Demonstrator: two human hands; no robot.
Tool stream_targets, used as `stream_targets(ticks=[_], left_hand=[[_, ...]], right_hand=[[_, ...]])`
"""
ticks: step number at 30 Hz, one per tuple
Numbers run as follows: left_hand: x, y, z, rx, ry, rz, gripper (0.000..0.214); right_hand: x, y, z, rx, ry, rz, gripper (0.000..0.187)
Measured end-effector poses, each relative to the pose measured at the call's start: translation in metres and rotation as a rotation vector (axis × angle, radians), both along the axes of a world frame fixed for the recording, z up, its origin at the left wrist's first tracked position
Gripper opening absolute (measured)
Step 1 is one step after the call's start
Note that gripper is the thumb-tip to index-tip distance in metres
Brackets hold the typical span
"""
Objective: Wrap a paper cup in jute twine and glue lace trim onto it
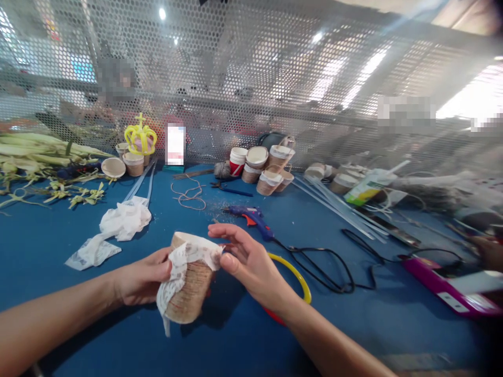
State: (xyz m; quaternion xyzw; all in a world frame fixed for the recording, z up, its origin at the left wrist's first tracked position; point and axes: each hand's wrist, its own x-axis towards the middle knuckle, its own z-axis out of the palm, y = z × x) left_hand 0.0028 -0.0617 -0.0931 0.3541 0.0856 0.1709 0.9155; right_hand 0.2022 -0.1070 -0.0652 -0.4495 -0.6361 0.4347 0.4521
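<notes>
1. Left hand: closed round one tilted cup, held between the hands; most of its fingers hide behind it.
2. Right hand: half open at the cup's rim, thumb beside the lace; I cannot tell whether it pinches anything.
3. One lace strip lies around the cup, an end dangling (its far side is out of sight).
4. One ring, partly covered by the right forearm.
5. One power strip, well right of the right hand, blurred.
6. Beyond the hands on the worktop: one glue gun, one crown; the other cups overlap, defying a sure count.
</notes>
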Motion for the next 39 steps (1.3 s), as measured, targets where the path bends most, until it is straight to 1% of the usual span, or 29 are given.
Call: stream_targets(ticks=[5, 9, 12, 16, 18, 21, 24, 25, 28, 31, 35, 37, 39], left_hand=[[-0.003, 0.001, -0.001, -0.038, -0.071, -0.075, 0.054], [-0.004, 0.001, 0.000, -0.067, -0.082, -0.071, 0.058], [-0.004, 0.001, 0.001, -0.055, -0.055, -0.061, 0.059], [-0.005, 0.002, 0.005, -0.045, -0.066, -0.078, 0.062], [-0.005, 0.002, 0.005, -0.045, -0.062, -0.072, 0.062], [-0.005, 0.003, 0.002, -0.034, -0.033, -0.058, 0.059], [-0.005, 0.003, 0.002, -0.010, -0.041, -0.067, 0.057], [-0.005, 0.003, 0.003, 0.002, -0.045, -0.068, 0.057], [-0.006, 0.006, 0.005, 0.068, -0.016, -0.044, 0.061], [-0.007, 0.009, 0.005, 0.171, 0.079, 0.060, 0.062], [-0.007, 0.015, 0.003, 0.304, 0.207, 0.222, 0.071], [-0.007, 0.017, 0.001, 0.393, 0.291, 0.274, 0.076], [-0.006, 0.019, 0.000, 0.508, 0.384, 0.293, 0.078]], right_hand=[[-0.001, 0.002, -0.003, -0.024, 0.011, 0.014, 0.050], [-0.002, 0.001, -0.004, -0.030, 0.034, 0.002, 0.052], [-0.003, 0.003, -0.004, -0.025, 0.029, 0.012, 0.052], [0.000, 0.006, -0.003, -0.082, -0.013, -0.017, 0.051], [0.001, 0.005, -0.001, -0.065, -0.003, -0.027, 0.050], [0.000, 0.003, 0.000, -0.025, 0.030, 0.011, 0.052], [-0.001, 0.006, -0.005, -0.054, -0.011, 0.019, 0.046], [-0.001, 0.008, -0.007, -0.059, -0.056, -0.013, 0.040], [0.008, 0.017, -0.005, -0.036, -0.245, -0.179, 0.023], [0.023, 0.026, 0.007, -0.004, -0.384, -0.312, 0.023], [0.045, 0.038, 0.025, 0.007, -0.575, -0.465, 0.037], [0.056, 0.045, 0.026, -0.027, -0.718, -0.525, 0.032], [0.066, 0.051, 0.020, -0.083, -0.853, -0.554, 0.022]])
